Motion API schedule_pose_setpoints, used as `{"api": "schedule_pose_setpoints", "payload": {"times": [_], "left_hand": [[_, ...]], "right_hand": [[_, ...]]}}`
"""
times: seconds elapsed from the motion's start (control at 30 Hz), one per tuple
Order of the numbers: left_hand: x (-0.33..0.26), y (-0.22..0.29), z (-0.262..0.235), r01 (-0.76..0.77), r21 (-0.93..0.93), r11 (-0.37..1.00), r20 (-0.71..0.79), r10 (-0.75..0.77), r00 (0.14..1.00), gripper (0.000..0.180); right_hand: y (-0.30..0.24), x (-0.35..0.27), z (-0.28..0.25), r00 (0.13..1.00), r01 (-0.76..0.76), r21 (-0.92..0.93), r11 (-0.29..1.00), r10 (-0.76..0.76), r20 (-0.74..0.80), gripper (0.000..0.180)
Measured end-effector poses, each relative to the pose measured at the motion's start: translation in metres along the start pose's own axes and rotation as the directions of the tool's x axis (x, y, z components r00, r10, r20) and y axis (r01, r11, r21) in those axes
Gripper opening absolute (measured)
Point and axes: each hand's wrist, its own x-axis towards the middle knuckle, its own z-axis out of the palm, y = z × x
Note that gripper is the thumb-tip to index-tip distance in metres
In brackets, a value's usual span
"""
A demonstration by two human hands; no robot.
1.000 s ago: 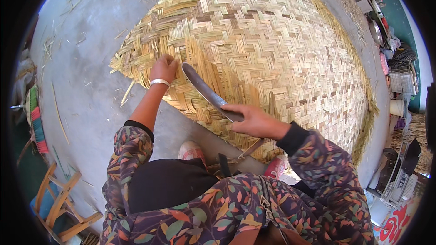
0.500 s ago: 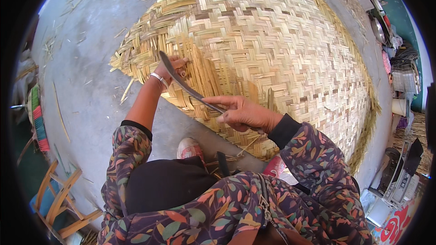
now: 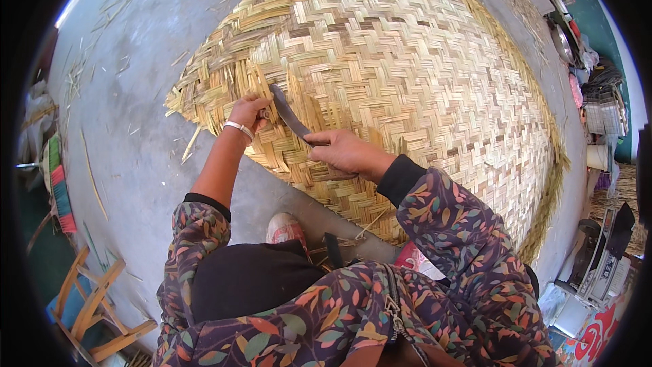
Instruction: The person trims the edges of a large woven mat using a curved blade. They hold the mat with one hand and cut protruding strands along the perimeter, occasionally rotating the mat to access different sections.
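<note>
A large mat [image 3: 421,95] of flat pale reed strips in a twill weave lies on the floor before me. At its near left edge my left hand [image 3: 248,111] is closed, pinching upright reed strips [image 3: 258,80] that stick up from the weave. My right hand [image 3: 350,154] is wrapped around the handle of a curved sickle-like knife [image 3: 291,118], whose handle is mostly hidden. The dark blade points away and to the left, its tip just right of my left fingers, over the mat. Other loose strip ends [image 3: 307,112] stand beside the blade.
Cut bits of reed lie scattered on the grey floor [image 3: 136,95]. A wooden chair-like frame [image 3: 95,302] stands at lower left, a coloured broom [image 3: 60,187] above it. Shelved household goods [image 3: 604,109] line the right side. My shoes [image 3: 286,229] are near the mat's edge.
My right hand has moved left and slightly away, and the blade's tip has shifted right of my left fingers. My left hand has closed on strips, and the strips by the blade have changed position.
</note>
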Motion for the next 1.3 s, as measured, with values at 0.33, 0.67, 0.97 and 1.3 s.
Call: {"api": "schedule_pose_setpoints", "payload": {"times": [0.33,0.67,0.97,1.3], "left_hand": [[0.011,0.005,0.007,-0.046,0.209,0.977,-0.09,0.066,0.994,0.028],[0.012,0.014,0.013,0.04,0.125,0.991,-0.097,-0.028,0.995,0.027],[0.007,0.016,0.015,0.336,0.003,0.942,-0.201,-0.329,0.923,0.025],[0.002,0.015,0.011,0.041,0.501,0.864,-0.146,0.038,0.989,0.04]], "right_hand": [[0.008,0.021,0.007,0.952,0.198,-0.47,0.86,-0.284,-0.118,0.056],[0.018,0.048,0.035,0.908,0.115,-0.589,0.8,-0.326,-0.265,0.05],[0.016,0.05,0.036,0.927,0.056,-0.625,0.779,-0.273,-0.257,0.059],[0.019,0.049,0.039,0.903,0.074,-0.645,0.761,-0.325,-0.28,0.034]]}}
